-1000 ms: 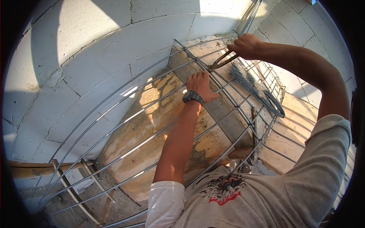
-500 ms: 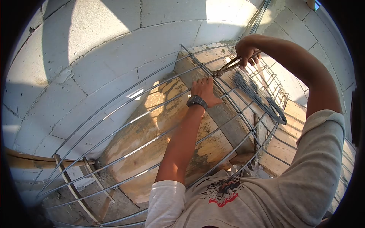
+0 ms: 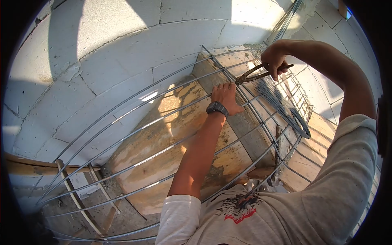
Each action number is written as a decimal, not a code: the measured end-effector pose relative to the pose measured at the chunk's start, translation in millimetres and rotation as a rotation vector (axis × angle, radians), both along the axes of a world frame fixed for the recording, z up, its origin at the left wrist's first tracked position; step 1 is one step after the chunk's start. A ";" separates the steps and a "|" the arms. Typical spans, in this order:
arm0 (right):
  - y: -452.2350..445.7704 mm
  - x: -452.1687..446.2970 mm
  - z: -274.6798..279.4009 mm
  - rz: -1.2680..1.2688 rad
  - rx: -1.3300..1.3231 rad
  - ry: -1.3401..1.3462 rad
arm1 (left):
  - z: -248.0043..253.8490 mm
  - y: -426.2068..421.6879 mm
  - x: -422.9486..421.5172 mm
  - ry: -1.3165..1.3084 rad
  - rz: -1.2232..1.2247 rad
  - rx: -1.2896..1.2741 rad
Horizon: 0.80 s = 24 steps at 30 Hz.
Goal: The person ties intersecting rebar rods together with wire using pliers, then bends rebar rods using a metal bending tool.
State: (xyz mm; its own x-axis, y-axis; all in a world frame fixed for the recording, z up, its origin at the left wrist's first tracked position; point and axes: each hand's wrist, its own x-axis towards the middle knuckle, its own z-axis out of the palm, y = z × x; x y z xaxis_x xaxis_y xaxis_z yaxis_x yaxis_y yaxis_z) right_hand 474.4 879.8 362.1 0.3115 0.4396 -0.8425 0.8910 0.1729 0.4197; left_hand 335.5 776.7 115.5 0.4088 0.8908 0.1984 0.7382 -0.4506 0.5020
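Observation:
My right hand [image 3: 276,60] grips rusty pincers [image 3: 245,79] by the handles, which stand apart. Their jaws meet a crossing of the rebar grid, just beyond my left fingertips. Any wire in the jaws is too small to make out. My left hand [image 3: 225,98], with a dark watch on its wrist, is closed over a steel rebar [image 3: 185,107] beside that crossing. The underside of its grip is hidden. A bundle of thin tie wire [image 3: 281,104] lies across the bars below my right hand.
Pale block walls [image 3: 122,57] curve around the grid. Under the bars is a stained wooden board [image 3: 163,155] with a ledge. Wooden planks [image 3: 316,136] lie at right. A small wooden ladder [image 3: 77,200] and a timber beam [image 3: 28,166] are at lower left.
The pincers have turned and their handles are spread wider, with one end now sticking out past my right hand. My left hand keeps its place on the bar; the view has shifted slightly.

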 end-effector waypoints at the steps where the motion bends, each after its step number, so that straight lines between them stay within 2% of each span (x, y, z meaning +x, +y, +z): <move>1: 4.1 1.4 -1.5 -0.134 -0.037 0.015 | 0.3 0.1 0.5 0.003 0.000 0.000; 4: 5.1 -5.9 -3.5 -0.021 -0.025 -0.081 | 2.0 -2.2 -0.4 0.006 -0.013 -0.014; 7: -33.3 -8.8 3.8 0.981 0.315 -0.068 | 2.0 -2.6 0.5 0.001 -0.014 -0.015; 10: -55.4 10.4 -6.4 1.623 0.658 -0.094 | 1.5 -0.7 -1.3 -0.001 -0.015 -0.009; 11: -57.2 16.8 -3.5 1.844 0.697 -0.143 | 2.1 -1.2 -0.2 -0.006 -0.017 -0.008; 14: -57.1 19.8 -13.0 1.541 0.604 -0.340 | -3.2 -1.3 2.9 -0.010 0.007 0.034; 19: -29.4 4.9 -10.7 1.244 0.556 -0.218 | -0.7 -1.7 0.9 -0.018 -0.007 0.008; 23: -31.9 0.5 -2.6 0.762 0.406 -0.230 | -2.3 -1.9 2.1 -0.037 0.010 0.042; 24: -9.3 23.5 -15.9 0.683 0.206 -0.177 | -3.2 -2.1 1.8 -0.040 0.010 0.033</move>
State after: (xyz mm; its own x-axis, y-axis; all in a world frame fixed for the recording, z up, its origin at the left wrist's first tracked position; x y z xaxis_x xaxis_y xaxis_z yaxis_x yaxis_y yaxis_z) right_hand 497.9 870.6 346.2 0.0348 0.7284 -0.6843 0.5288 0.5675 0.6311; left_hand 337.3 774.6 112.3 0.3910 0.8875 0.2439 0.7228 -0.4601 0.5157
